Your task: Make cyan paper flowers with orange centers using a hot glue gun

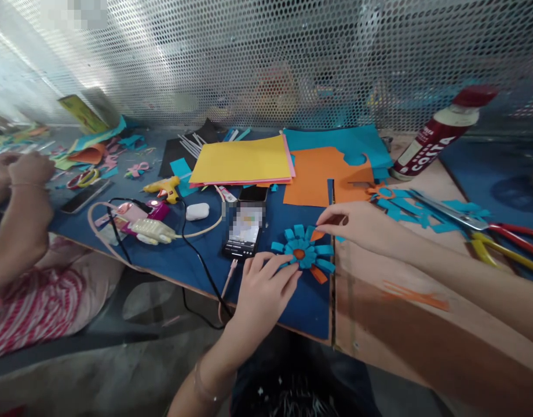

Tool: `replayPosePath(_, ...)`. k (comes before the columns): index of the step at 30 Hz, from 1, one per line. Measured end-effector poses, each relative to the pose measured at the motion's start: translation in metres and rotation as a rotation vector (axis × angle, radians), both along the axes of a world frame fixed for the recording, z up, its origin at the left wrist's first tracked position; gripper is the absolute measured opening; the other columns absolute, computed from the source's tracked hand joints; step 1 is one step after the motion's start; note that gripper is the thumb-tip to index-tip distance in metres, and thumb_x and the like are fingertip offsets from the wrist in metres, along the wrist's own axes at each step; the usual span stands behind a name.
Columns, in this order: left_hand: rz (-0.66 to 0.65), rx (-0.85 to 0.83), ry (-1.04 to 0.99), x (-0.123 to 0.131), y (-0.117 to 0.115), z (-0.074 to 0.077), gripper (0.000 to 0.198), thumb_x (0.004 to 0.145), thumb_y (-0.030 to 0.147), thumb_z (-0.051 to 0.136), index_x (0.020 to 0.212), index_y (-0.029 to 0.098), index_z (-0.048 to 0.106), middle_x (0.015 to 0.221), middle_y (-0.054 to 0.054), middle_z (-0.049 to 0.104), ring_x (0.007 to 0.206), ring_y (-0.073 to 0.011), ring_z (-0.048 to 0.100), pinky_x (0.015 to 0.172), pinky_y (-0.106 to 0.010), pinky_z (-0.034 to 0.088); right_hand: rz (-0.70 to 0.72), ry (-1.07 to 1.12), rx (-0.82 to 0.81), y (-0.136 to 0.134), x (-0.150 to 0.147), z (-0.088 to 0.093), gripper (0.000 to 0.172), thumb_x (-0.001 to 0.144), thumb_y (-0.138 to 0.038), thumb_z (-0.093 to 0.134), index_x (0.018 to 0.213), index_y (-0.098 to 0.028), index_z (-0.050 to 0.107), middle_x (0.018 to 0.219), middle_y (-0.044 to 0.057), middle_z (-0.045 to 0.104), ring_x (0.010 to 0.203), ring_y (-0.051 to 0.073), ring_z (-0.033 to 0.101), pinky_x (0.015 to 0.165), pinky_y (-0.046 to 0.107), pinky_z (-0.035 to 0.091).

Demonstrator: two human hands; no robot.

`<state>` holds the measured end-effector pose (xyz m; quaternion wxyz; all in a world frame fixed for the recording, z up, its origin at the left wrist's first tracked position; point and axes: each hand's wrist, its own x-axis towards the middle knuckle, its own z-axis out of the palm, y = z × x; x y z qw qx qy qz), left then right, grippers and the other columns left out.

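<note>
In the head view, the containers are a dark red bottle (pixel 435 136) with its red cap fitted, whose contents I cannot see through the printed body, and a small white case (pixel 197 212) with its lid closed, its contents hidden. My left hand (pixel 266 289) reaches in from the near edge of the blue tabletop (pixel 292 315), back of the hand upward, fingers bent and close together. My right hand (pixel 357 226) extends from the right side, forearm low over the light brown board (pixel 366 318), thumb and index finger brought together in a narrow pinch on an orange paper strip (pixel 317 235). The blue paper flower (pixel 307 259) lies on the blue tabletop beside its seam with the board, orange center facing up. My left fingertips touch the near left side of the flower; I cannot tell whether they grip it or only press on it. The right pinch is located at the far right side of the flower, where the orange strip sits among the blue loops. A second orange strip (pixel 319 275) projects from the near right side of the flower.
</note>
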<state>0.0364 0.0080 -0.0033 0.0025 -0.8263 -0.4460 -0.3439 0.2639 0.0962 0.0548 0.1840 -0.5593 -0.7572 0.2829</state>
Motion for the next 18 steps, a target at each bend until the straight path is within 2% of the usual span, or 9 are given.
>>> replayPosePath(9,-0.007,-0.023,-0.013,0.0,0.001,-0.003,0.012,0.092,0.023,0.064,0.099,0.022,0.074,0.105,0.002,0.076,0.095,-0.0224,0.06,0.082,-0.037,0.048,0.013,0.024,-0.036,0.006,0.002,-0.024,0.021,0.08,-0.044,0.069,0.084,-0.024,0.07,0.085,0.001,0.074,0.079,0.018,0.068,0.07,0.032,0.051)
replayPosePath(18,-0.005,-0.007,-0.016,0.0,0.0,-0.004,0.012,0.092,0.022,0.065,0.1,0.023,0.074,0.104,0.001,0.077,0.095,-0.022,0.061,0.081,-0.037,0.048,0.061,0.048,-0.082,0.003,0.0,-0.016,0.022,0.082,-0.044,0.066,0.078,-0.022,0.067,0.08,0.002,0.073,0.074,0.018,0.067,0.065,0.03,0.049)
